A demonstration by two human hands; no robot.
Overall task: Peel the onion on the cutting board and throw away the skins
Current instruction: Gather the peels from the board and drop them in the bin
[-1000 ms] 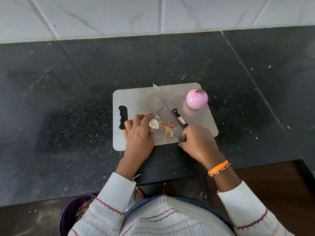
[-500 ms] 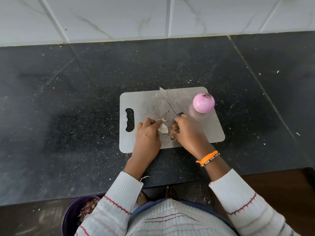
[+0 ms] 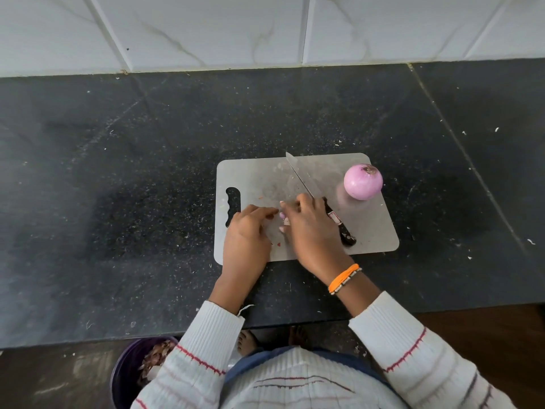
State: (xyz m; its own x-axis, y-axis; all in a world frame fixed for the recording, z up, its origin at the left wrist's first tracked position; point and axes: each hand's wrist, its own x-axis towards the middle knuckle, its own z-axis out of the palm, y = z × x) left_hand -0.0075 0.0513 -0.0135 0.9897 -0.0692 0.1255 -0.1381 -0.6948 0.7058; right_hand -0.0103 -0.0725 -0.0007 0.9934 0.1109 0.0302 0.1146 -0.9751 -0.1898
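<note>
head view: grey cutting board [image 3: 368, 231] on black speckled counter [image 3: 147, 172]; white tiled wall [image 3: 206, 31].

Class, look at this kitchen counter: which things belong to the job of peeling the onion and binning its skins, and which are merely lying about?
Part of the job:
peeled onion
cutting board
skin scraps between the hands
purple bin
left hand
right hand

Lying about:
knife, ungripped on the board
black countertop

knife [image 3: 312, 196] crossing board [image 3: 368, 231] (diagonally), onion [image 3: 363, 181] far corner
</note>
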